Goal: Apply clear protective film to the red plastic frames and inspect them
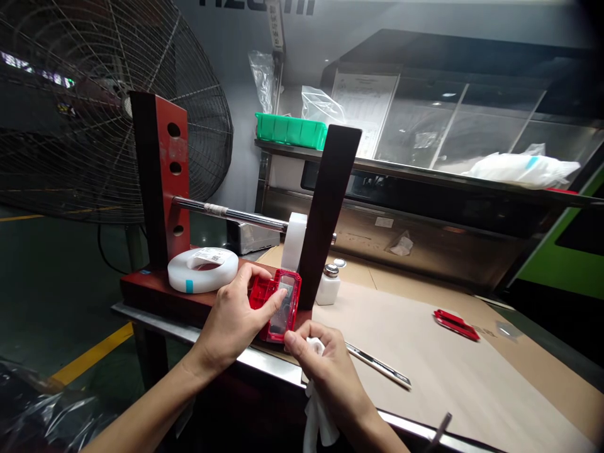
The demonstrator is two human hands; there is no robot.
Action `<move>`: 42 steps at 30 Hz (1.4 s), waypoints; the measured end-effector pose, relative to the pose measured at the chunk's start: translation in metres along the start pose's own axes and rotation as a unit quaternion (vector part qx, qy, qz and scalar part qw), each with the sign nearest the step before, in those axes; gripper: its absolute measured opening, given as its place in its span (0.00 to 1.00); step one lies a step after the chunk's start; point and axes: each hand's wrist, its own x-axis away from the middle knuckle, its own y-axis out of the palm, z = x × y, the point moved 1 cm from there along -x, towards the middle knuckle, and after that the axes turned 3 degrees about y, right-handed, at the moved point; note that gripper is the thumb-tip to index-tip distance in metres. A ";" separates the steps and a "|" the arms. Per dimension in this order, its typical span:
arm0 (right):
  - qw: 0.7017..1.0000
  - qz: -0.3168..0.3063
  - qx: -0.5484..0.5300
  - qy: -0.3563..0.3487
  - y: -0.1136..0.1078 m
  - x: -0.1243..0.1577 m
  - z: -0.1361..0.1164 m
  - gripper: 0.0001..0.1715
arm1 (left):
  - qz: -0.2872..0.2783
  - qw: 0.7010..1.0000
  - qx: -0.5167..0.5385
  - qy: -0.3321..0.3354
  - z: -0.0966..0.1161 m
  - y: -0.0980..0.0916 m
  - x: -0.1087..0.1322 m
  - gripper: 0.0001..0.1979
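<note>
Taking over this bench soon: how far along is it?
Done, seemingly: a red piece lies on the brown paper. In hand: the left hand grips a red case, the right hand holds a white cloth beside it. Remaining: unclear; a white tape roll sits on the stand.

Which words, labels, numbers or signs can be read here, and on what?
Dark letters on the wall: cut off, unreadable.
Label on the white roll: too small to read.
Paper sheet above the shelf: too blurred to read.
Hanging tag: too blurred to read.
Marks on the brown paper: too small to read.
</note>
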 end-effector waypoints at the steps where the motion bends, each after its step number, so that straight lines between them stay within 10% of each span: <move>1: 1.000 -0.001 -0.001 0.002 0.000 0.000 -0.001 0.29 | 0.002 1.000 0.001 0.001 0.000 0.000 0.000 0.19; 31: 1.000 -0.012 0.003 0.005 0.000 0.000 -0.002 0.27 | 0.009 1.000 -0.015 -0.010 0.000 0.001 -0.002 0.18; 42: 0.988 0.026 0.090 -0.122 -0.005 0.005 -0.008 0.18 | 0.012 1.000 -0.024 -0.007 -0.003 0.000 -0.001 0.18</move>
